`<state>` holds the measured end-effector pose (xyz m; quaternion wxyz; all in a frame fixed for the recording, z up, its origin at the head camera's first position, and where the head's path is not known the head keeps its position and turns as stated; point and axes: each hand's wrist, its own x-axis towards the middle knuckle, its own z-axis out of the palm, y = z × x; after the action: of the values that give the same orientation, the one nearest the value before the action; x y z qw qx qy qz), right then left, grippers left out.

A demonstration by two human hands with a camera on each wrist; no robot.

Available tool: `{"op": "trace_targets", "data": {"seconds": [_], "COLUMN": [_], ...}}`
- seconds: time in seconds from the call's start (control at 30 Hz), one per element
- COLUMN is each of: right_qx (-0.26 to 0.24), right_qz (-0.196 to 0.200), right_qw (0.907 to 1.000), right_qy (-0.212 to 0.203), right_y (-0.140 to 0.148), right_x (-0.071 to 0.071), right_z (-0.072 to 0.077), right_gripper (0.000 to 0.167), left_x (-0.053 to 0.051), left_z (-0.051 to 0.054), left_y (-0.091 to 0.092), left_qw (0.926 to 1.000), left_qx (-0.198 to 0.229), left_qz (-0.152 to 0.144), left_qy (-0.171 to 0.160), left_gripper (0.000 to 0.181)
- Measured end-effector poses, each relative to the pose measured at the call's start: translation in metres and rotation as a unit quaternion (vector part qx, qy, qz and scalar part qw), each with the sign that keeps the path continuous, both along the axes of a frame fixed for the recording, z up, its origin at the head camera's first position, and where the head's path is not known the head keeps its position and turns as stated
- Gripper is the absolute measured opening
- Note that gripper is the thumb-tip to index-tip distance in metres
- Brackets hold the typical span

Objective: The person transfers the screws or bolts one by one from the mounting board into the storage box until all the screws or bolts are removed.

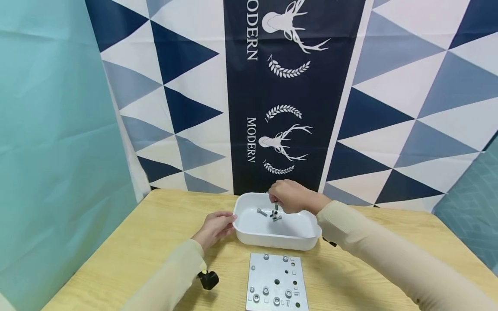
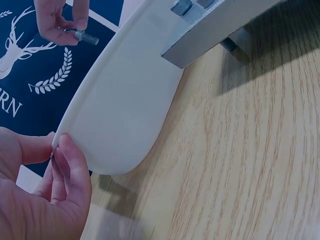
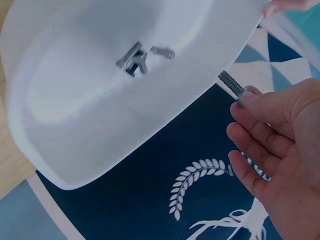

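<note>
Behind your work hangs a patterned cloth (image 1: 190,108), with blue, grey and white triangles on either side of a dark band printed with stags, laurels and the word MODERN. To your left is a teal sheet (image 1: 58,151), and in front of you is a wooden table (image 1: 155,224) with a pale grain. Your cream sleeves (image 1: 389,250) reach forward over it. The white tray (image 1: 272,241) sits near the table's far edge, a rounded rectangle with its long side toward you. Just on your side of it is the metal plate (image 1: 278,288), with socket-head bolts set in its face and dark round holes among them; seen from your left wrist, a threaded end pokes out beneath it. Your right hand (image 1: 291,195) is above the far part of the tray, thumb and forefinger pinching, the other fingers loosely bent. Your left hand (image 1: 215,226) grips the tray's left end, the rim between thumb and fingers. A black object (image 1: 209,280) shows at your left wrist. Inside the tray lie the loose bolts (image 1: 277,218), several bunched together and one a little apart. The held bolt (image 3: 231,85) is pinched near its head in your right hand, its bare thread pointing toward the tray.
</note>
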<state>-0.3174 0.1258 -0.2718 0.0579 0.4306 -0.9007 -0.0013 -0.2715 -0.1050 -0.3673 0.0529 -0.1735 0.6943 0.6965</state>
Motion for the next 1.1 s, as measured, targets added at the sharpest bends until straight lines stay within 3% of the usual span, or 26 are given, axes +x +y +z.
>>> {"op": "trace_targets", "data": {"seconds": [0.13, 0.3, 0.47, 0.63, 0.83, 1.1], "right_qx": [0.009, 0.007, 0.0, -0.017, -0.019, -0.029], "right_qz": [0.008, -0.009, -0.024, -0.034, -0.044, 0.021], "right_qw": [0.9999, 0.9999, 0.9993, 0.9988, 0.998, 0.9994], "right_qy": [0.003, -0.012, -0.03, -0.031, -0.041, 0.0], "right_y": [-0.004, -0.009, -0.012, -0.007, 0.005, 0.018], "right_x": [-0.011, -0.023, -0.03, -0.032, -0.018, 0.02], "right_z": [-0.006, -0.011, -0.013, -0.01, -0.01, -0.02], "right_gripper": [0.021, 0.024, 0.024, 0.025, 0.028, 0.026], "left_x": [0.006, 0.007, 0.005, 0.0, -0.005, -0.001], "left_z": [-0.008, -0.013, -0.012, -0.003, 0.005, 0.004], "left_y": [-0.003, -0.005, -0.004, -0.001, 0.001, -0.002], "left_qw": [1.0, 0.9999, 0.9999, 0.9997, 0.9996, 0.9992], "left_qx": [0.003, 0.01, 0.005, 0.002, -0.005, -0.003], "left_qz": [0.004, 0.002, 0.006, 0.004, 0.002, -0.001], "left_qy": [-0.006, -0.004, -0.015, -0.023, -0.029, -0.039], "left_gripper": [0.031, 0.03, 0.028, 0.028, 0.029, 0.03]}}
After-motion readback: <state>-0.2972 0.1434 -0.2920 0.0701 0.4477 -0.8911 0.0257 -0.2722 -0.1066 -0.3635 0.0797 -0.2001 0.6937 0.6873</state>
